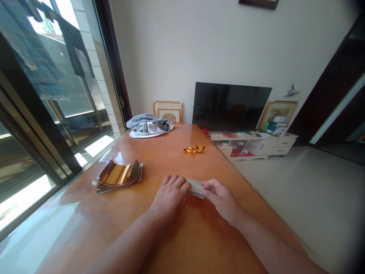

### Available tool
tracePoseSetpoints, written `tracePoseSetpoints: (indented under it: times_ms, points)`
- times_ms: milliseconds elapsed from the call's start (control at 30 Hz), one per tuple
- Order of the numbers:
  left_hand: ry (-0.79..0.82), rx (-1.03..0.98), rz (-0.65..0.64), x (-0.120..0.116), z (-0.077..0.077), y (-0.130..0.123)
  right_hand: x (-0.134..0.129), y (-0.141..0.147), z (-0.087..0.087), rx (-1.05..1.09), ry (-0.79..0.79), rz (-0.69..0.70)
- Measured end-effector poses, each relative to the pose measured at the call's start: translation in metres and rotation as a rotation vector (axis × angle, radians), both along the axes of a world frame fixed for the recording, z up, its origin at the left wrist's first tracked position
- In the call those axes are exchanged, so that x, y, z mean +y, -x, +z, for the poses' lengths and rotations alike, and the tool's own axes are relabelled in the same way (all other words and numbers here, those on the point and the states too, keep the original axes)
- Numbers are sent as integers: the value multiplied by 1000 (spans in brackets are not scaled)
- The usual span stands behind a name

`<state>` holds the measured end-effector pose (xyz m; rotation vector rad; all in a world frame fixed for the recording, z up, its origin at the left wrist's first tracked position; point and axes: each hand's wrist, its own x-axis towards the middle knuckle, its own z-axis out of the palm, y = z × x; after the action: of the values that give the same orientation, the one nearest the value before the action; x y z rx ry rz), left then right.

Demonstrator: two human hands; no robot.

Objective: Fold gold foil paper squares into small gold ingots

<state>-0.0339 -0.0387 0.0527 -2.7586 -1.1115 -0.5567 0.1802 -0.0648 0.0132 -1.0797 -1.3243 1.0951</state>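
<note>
Apparent folding step; small, flat, pale-grey paper strip [195,188] over glossy orange-brown wooden table [199,243]; left hand [171,196], fingers curled around one end; right hand [222,198] pinching the other; next move likely calls for aligned edges

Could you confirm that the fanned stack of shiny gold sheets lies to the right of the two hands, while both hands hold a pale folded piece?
Not quite: the stack of gold sheets lies to the left of the hands, as the head view shows. The left hand and right hand do both hold the pale folded piece.
</note>
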Motion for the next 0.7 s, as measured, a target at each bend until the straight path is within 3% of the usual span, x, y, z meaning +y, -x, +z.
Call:
tracePoseSetpoints:
  times_ms: [267, 533, 700]
  points:
    - [-31, -64, -56, 1, -4, 1, 5, -7, -5, 126, 52, -52]
    - [-83, -73, -84, 2, -4, 1, 0, -1, 2, 327, 145, 24]
    - [-97, -80, -119, -1, 0, 1, 1, 3, 1, 320, 196, 48]
